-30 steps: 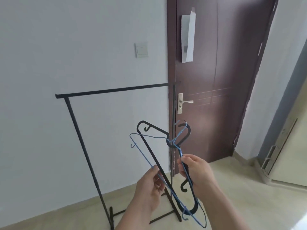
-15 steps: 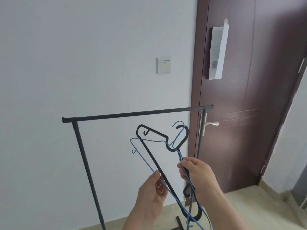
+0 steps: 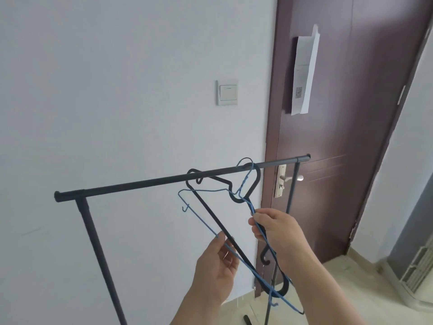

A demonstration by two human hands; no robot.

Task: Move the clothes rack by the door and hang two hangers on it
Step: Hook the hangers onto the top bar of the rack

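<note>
A black metal clothes rack [image 3: 140, 186] stands against the white wall, its right end beside the dark brown door [image 3: 346, 141]. I hold two hangers together, tilted: a thick black hanger [image 3: 212, 213] and a thin blue wire hanger [image 3: 201, 221]. Their hooks reach the rack's top bar near its right end, at or just over it. My right hand [image 3: 278, 233] grips both hangers just below the hooks. My left hand [image 3: 218, 268] pinches the blue hanger's lower bar between thumb and fingers.
A light switch [image 3: 226, 92] is on the wall left of the door. A white paper sheet [image 3: 304, 73] hangs on the door, above the silver door handle [image 3: 287, 178]. Pale tiled floor [image 3: 351, 282] lies to the lower right, with a white louvred unit [image 3: 419, 266] at the edge.
I have come closer to the rack. Both hands have lifted the hangers, so their hooks went from below the top bar to level with it.
</note>
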